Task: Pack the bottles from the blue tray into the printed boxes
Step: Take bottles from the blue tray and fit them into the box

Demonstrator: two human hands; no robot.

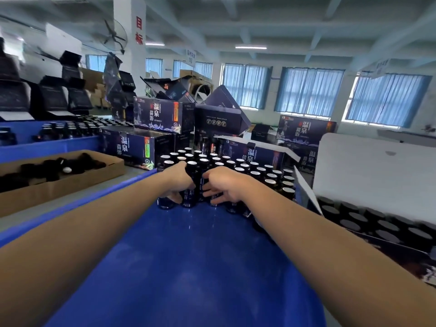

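Several dark bottles (238, 162) with pale caps stand packed at the far end of the blue tray (188, 256). My left hand (180, 180) curls round the front-row bottles on the left. My right hand (224, 185) grips the bottles beside it, fingers wrapped round their sides. Both hands meet at the group's near edge. An open printed box (377, 223) at the right holds rows of black-capped bottles, its white flap raised behind them.
Stacked printed boxes (139, 147) stand behind the tray, more at the far right (304, 131). A brown cardboard tray (59, 180) with dark items lies at the left. Another blue tray (47, 142) with bottles sits beyond it.
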